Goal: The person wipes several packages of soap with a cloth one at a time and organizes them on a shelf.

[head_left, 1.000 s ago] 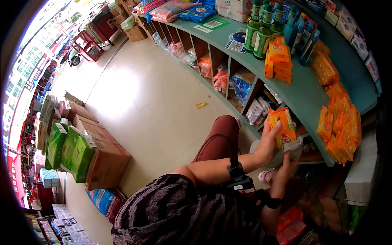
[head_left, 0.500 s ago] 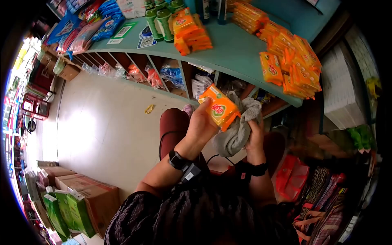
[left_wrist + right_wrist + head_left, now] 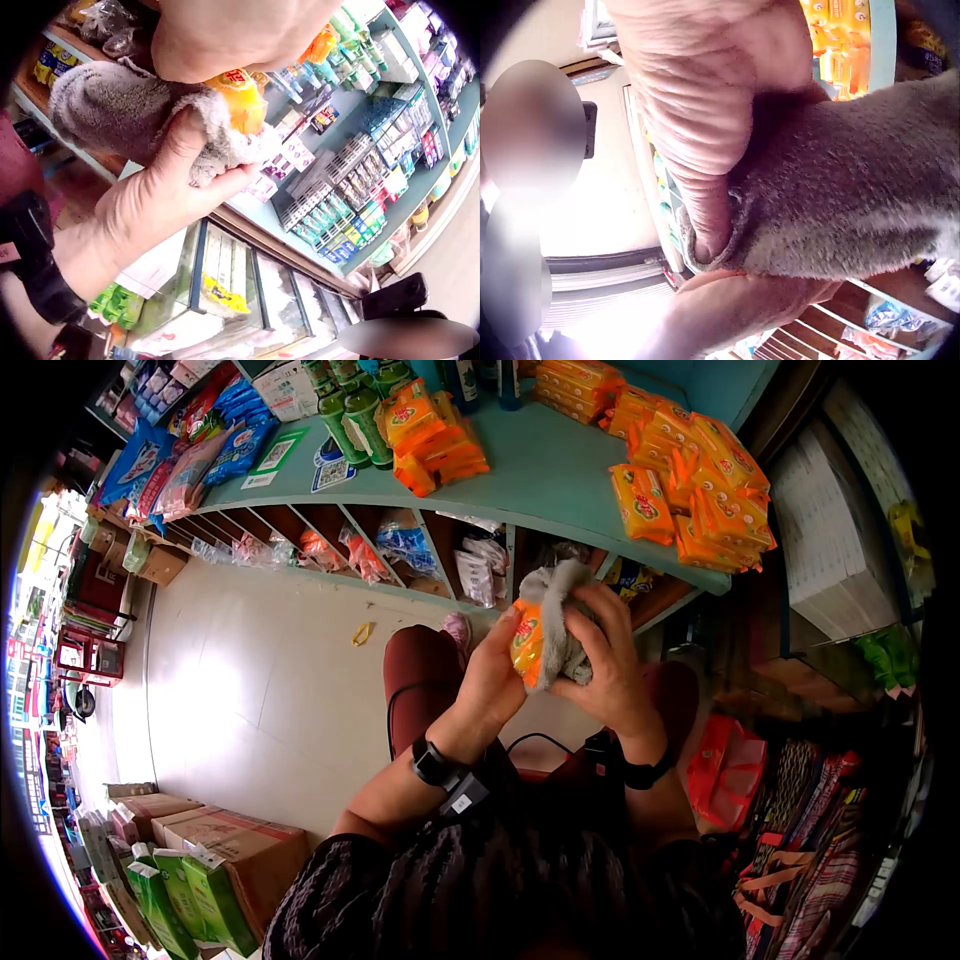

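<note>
In the head view my left hand [image 3: 490, 678] grips an orange plastic-wrapped packet [image 3: 526, 645], thumb along its near face. My right hand [image 3: 615, 685] holds a grey fluffy cloth [image 3: 553, 625] against the packet, covering its right side. Seen from the left wrist, the right thumb presses the cloth [image 3: 112, 109] and a corner of the packet [image 3: 241, 103] sticks out of its folds. In the right wrist view the cloth [image 3: 847, 180] hides the packet, and a digit of the right hand [image 3: 705, 82] pushes into the cloth's edge.
Ahead runs a green counter [image 3: 560, 480] with a stack of orange packets [image 3: 430, 435], a larger pile [image 3: 700, 490] and green bottles [image 3: 360, 420]. Bagged goods fill cubbies [image 3: 400, 550] below. Cardboard boxes [image 3: 240, 845] stand at left; a red bag [image 3: 728, 770] sits at right.
The view has swung right toward the counter. The packet was uncovered, held beside the loosely hanging cloth; now the right hand has brought the cloth up over the packet's right side.
</note>
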Tool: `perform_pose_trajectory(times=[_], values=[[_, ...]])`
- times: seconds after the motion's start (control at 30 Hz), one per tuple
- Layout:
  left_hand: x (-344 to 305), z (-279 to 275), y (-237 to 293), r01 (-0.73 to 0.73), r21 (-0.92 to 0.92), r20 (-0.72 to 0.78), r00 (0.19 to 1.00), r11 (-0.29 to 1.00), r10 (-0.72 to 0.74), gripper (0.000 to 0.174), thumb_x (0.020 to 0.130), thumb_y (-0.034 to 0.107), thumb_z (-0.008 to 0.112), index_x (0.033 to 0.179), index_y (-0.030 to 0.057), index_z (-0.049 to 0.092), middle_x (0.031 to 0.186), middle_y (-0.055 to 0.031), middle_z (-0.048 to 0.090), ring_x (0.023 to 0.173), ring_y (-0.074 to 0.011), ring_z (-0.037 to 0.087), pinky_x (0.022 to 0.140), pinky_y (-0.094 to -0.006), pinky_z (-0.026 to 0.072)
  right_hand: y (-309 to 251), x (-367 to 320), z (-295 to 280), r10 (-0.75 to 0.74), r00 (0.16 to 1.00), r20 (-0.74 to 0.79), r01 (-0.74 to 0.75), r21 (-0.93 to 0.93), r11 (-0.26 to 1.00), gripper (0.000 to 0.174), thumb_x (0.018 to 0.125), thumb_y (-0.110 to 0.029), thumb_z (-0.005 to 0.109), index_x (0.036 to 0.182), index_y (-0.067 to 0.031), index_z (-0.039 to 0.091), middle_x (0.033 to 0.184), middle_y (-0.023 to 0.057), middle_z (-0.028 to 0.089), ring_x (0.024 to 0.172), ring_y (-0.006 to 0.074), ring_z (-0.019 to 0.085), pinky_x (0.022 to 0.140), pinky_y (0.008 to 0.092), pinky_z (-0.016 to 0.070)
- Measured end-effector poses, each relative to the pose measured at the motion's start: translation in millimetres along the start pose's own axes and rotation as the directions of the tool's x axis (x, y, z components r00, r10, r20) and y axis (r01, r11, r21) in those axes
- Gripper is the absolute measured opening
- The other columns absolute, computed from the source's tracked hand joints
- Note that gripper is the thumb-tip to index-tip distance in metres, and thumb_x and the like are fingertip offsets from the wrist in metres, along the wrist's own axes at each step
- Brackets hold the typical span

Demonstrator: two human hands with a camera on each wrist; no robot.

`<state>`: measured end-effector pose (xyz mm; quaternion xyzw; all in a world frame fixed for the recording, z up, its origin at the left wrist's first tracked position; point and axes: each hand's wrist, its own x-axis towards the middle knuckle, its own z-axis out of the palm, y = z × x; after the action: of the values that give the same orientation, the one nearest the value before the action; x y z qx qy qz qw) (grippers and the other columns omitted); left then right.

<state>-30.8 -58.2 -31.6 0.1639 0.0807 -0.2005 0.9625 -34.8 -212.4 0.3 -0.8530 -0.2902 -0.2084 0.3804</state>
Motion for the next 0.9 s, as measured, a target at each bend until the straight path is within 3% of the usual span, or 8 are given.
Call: perform_pose_trajectory(times=[0.13, 0.27, 0.37, 0.47, 0.57, 0.63, 0.77, 0.9], values=[[0.4, -12.8, -4.5, 0.004, 0.095, 0.012, 1.0, 0.995, -0.005, 0.036, 0.102, 0.024, 0.033, 0.128, 0.0016, 0.043, 0.121, -0.0104, 0.054, 0.111, -0.0217, 0.056, 0.096, -0.0371, 0.0461, 0.2, 0.5, -3.0, 0.02, 0.999, 0.04, -0.021, 0.025, 0.999, 0.064, 0.051, -0.006, 0.081, 0.111, -0.0081, 0.058, 0.118, 0.0073, 0.051, 0.112, 0.0346, 0.047, 0.092, 0.0439, 0.0436], [2.4, -23.3, -10.2, 0.008, 0.132, -0.055, 0.999, 0.991, 0.0, 0.033, 0.101, 0.023, 0.037, 0.125, 0.0027, 0.046, 0.118, -0.0088, 0.056, 0.109, -0.0201, 0.057, 0.093, -0.0345, 0.0472, 5.9, -4.2, 0.3, 0.109, 0.994, 0.016, -0.11, 0.217, 0.97, 0.051, 0.054, 0.0, 0.077, 0.102, -0.0052, 0.06, 0.111, 0.0065, 0.055, 0.107, 0.0301, 0.05, 0.089, 0.0397, 0.0441], [2.1, -25.2, -8.6, -0.001, 0.126, -0.015, 1.0, 0.992, 0.003, 0.032, 0.1, 0.022, 0.038, 0.126, 0.0035, 0.045, 0.12, -0.0091, 0.056, 0.11, -0.0204, 0.057, 0.092, -0.0333, 0.047, 7.3, -4.6, 0.8, 0.16, 0.987, -0.015, -0.148, 0.291, 0.945, 0.044, 0.058, 0.005, 0.073, 0.1, -0.0027, 0.06, 0.105, 0.0076, 0.058, 0.102, 0.028, 0.053, 0.088, 0.0366, 0.0442], [-3.3, -11.8, -3.4, 0.101, 0.101, -0.178, 0.981, 0.99, -0.082, 0.033, 0.1, 0.022, 0.038, 0.127, 0.0036, 0.045, 0.123, -0.0097, 0.055, 0.111, -0.0212, 0.056, 0.093, -0.0334, 0.0464, 8.0, -5.3, -0.6, 0.221, 0.974, -0.043, -0.192, 0.352, 0.916, 0.038, 0.063, 0.007, 0.068, 0.1, -0.0011, 0.06, 0.099, 0.0091, 0.061, 0.095, 0.0249, 0.057, 0.085, 0.0327, 0.0451], [-4.5, -9.1, -0.2, 0.139, 0.135, -0.196, 0.974, 0.981, -0.111, 0.033, 0.1, 0.022, 0.038, 0.127, 0.0035, 0.043, 0.125, -0.0102, 0.054, 0.113, -0.0224, 0.055, 0.095, -0.0349, 0.0456, 11.6, -7.9, -1.8, 0.351, 0.936, -0.036, -0.301, 0.438, 0.847, 0.032, 0.071, 0.007, 0.064, 0.102, -0.0006, 0.06, 0.098, 0.0085, 0.062, 0.091, 0.0188, 0.059, 0.084, 0.029, 0.0454], [-4.1, -20.7, -0.9, 0.18, 0.065, -0.138, 0.976, 0.982, -0.17, 0.033, 0.101, 0.023, 0.037, 0.127, 0.0039, 0.043, 0.125, -0.011, 0.054, 0.114, -0.0232, 0.054, 0.097, -0.0358, 0.0451, 16.9, -13.8, 0.7, 0.462, 0.886, -0.039, -0.382, 0.504, 0.775, 0.03, 0.076, 0.006, 0.062, 0.105, -0.0012, 0.059, 0.1, 0.007, 0.063, 0.091, 0.0148, 0.059, 0.083, 0.027, 0.0453], [-5.6, -20.0, -1.5, 0.18, 0.051, -0.142, 0.975, 0.982, -0.171, 0.036, 0.101, 0.023, 0.035, 0.13, 0.0035, 0.042, 0.125, -0.0134, 0.053, 0.114, -0.0252, 0.054, 0.099, -0.0373, 0.044, 16.5, -5.1, -1.0, 0.491, 0.866, -0.092, -0.333, 0.627, 0.705, 0.035, 0.082, 0.005, 0.057, 0.116, -0.0034, 0.054, 0.106, 0.0041, 0.061, 0.095, 0.0122, 0.056, 0.086, 0.0266, 0.0445], [2.0, -34.8, 7.2, 0.192, -0.167, 0.2, 0.967, 0.967, -0.157, 0.043, 0.1, 0.024, 0.035, 0.137, 0.0019, 0.037, 0.122, -0.0161, 0.055, 0.111, -0.0291, 0.056, 0.096, -0.0406, 0.0465, 35.2, -17.4, 13.5, 0.724, 0.69, -0.017, -0.375, 0.847, 0.377, 0.034, 0.083, 0.002, 0.057, 0.117, -0.0053, 0.055, 0.108, 0.0026, 0.06, 0.096, 0.0112, 0.055, 0.085, 0.0261, 0.0448]])
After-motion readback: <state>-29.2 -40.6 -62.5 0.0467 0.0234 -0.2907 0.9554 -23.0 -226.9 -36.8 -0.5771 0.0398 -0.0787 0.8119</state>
